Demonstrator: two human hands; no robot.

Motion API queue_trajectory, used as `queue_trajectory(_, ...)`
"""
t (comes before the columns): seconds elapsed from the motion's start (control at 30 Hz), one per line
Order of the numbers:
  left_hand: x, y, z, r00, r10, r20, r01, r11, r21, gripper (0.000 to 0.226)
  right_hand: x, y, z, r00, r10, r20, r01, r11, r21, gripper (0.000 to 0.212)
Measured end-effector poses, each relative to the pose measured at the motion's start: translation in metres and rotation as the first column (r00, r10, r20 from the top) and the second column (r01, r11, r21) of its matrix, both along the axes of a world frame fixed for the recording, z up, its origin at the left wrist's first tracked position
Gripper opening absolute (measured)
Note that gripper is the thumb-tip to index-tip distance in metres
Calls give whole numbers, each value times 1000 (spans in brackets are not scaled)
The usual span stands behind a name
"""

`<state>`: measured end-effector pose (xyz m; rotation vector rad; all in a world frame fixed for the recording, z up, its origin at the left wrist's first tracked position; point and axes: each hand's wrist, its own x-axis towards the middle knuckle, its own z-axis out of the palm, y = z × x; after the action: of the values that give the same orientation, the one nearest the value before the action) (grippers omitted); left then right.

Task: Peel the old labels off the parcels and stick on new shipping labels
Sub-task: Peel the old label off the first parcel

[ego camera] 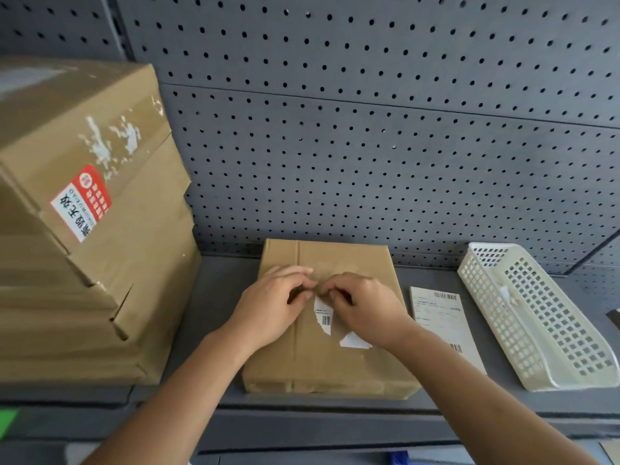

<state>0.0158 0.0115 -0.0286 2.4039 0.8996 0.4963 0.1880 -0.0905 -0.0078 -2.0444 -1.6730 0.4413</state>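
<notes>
Left hand (pixel 278 305) and right hand (pixel 364 305) both rest on top of the parcel (pixel 322 364) at centre frame. Fingers are curled, with the tips meeting just above the middle of the lid.

Right hand: thumb and forefinger pinch the upper end of the old label (pixel 322 316). This is a torn white strip with a barcode, its lower part stuck to the cardboard beside the centre seam.

Left hand: fingertips curled against the same spot. Cannot tell whether it grips the strip or only presses the cardboard.

The strip lies directly below the meeting fingertips, between the two hands. A second white label scrap (pixel 355 341) sits lower right of it, at the edge of the right wrist.

The parcel lies flat on the grey shelf (pixel 218 297).

The new shipping label (pixel 436 317) lies flat on the shelf just right of the parcel, printed side up. The right forearm crosses its near end.

The cream lattice basket (pixel 553 330) is further right, near the frame edge. One small white piece shows inside; it is too small to identify.

Left of frame is a stack of closed cardboard boxes (pixel 100 297). The top one is tilted and bears a red-and-white sticker (pixel 82 203) with white label residue above it.

Grey pegboard (pixel 369 129) stands behind everything.
</notes>
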Motion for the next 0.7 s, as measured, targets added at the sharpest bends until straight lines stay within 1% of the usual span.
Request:
queue_trajectory(0.13, -1, -1, 0, 1000, 0, 9, 0, 1000, 4, 24, -1, 3, -5, 999, -23, 43, 22, 1000, 15, 22)
queue_trajectory(0.27, -1, -2, -1, 1000, 15, 21, -16, 1000, 11, 22, -2, 7, -8, 997, -18, 69, 19, 1000, -14, 20)
queue_trajectory(0.47, -1, -2, -3, 999, 24, 35, -25, 1000, 13, 22, -3, 7, -8, 998, -21, 63, 23, 999, -37, 21)
queue_trajectory(0.63, 0, -2, -3, 999, 29, 39, -30, 999, 17, 23, -4, 4, -10, 999, -41, 8, 41, 999, -21, 22)
queue_trajectory(0.7, 0, -2, -3, 999, 31, 37, -32, 999, 15, 22, -5, 4, -9, 999, -38, 12, 38, 999, -19, 22)
